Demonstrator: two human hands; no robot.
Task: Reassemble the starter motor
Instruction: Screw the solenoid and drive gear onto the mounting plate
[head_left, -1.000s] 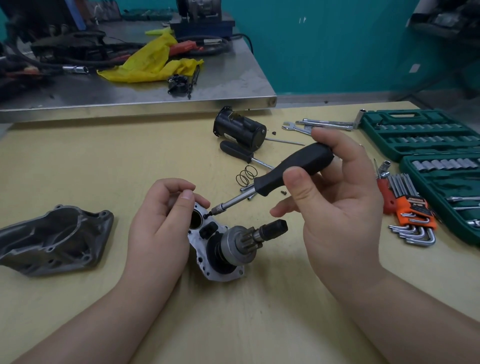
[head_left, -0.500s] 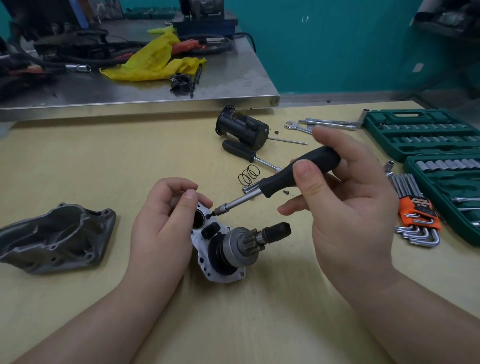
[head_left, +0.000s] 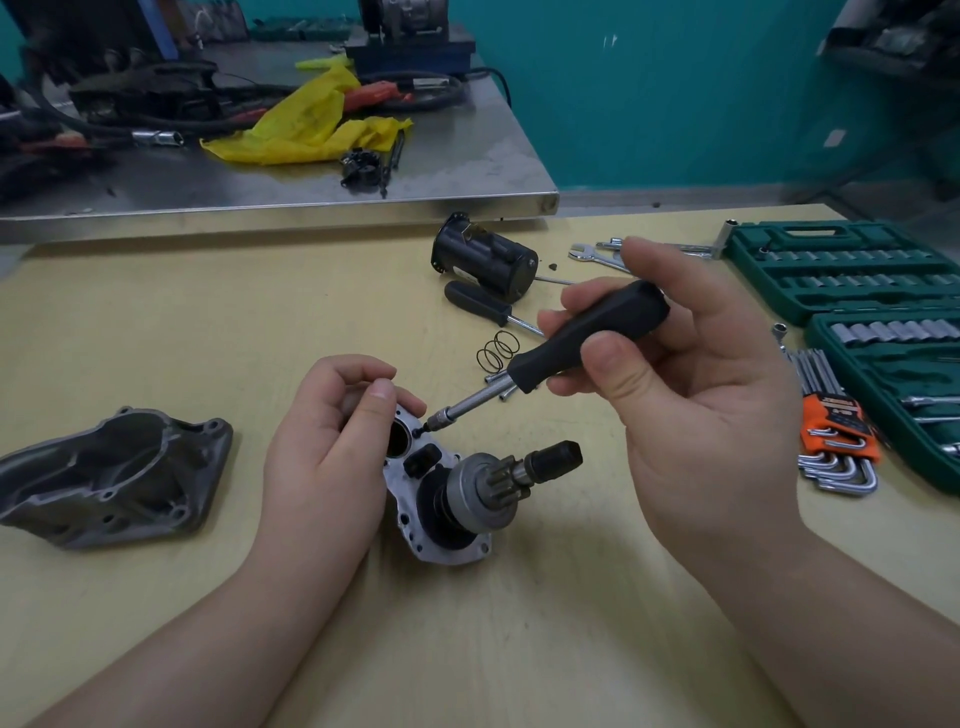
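A silver starter plate (head_left: 441, 545) with a pinion gear and black shaft (head_left: 519, 470) lies at the centre of the yellow table. My left hand (head_left: 327, 457) grips the plate's upper left edge. My right hand (head_left: 691, 395) holds a black-handled screwdriver (head_left: 582, 338), its tip set on a screw (head_left: 420, 430) in the plate's top. A grey cast housing (head_left: 114, 478) lies to the left. The black motor body (head_left: 485, 262) lies behind, with a spring (head_left: 496, 351) and a second screwdriver (head_left: 483, 306) near it.
Green socket cases (head_left: 857, 275) sit at the right, with an orange holder of hex keys (head_left: 836, 441) and spanners (head_left: 597, 252) beside them. A steel bench (head_left: 311, 202) with a yellow cloth (head_left: 311, 124) and cables stands behind the table.
My right hand has shifted its fingers along the screwdriver handle while the tip stays on the screw. My left hand and the plate have stayed put.
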